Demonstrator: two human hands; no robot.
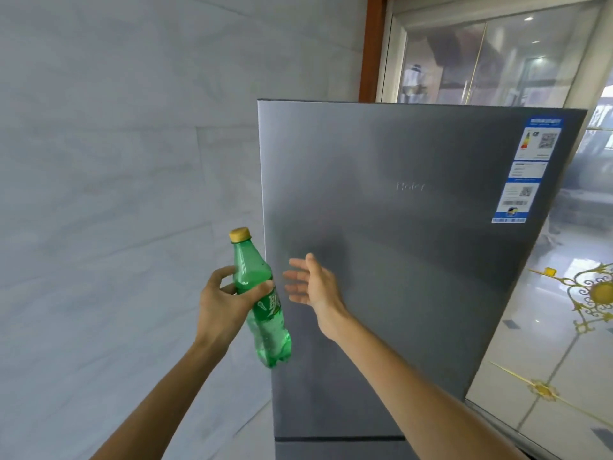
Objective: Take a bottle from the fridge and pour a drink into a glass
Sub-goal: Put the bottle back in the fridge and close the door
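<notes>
Standing before the fridge (414,247), the person has the green plastic bottle (270,330) out and in the left hand (219,303). From the head view, that grip is wrapped round the bottle just below its shoulder, thumb on the near side and fingers round the far side, above the printed label. The bottle tilts, its yellow cap (239,234) up and leaning left, its base swung toward the fridge's left edge. It hangs in the air in front of that edge, carried by nothing but the hand.

The right hand (311,283) is held flat and wide, fingers straight and spread, holding nothing, close in front of the grey door. I cannot tell whether it touches the metal. The door looks closed, with a blue sticker (527,171) near its top right corner. A pale tiled wall (116,161) stands to the left and glossy floor (547,343) shows to the right. No glass is in sight.

I'd judge the bottle light and partly full, with clear liquid and bubbles low down. Its thin walls will give under a hard squeeze, and, cold from the fridge, it may be slick. The waist under the shoulder is the sound place to hold, with the free hand taking the cap. Being fizzy, it should be opened gently.
</notes>
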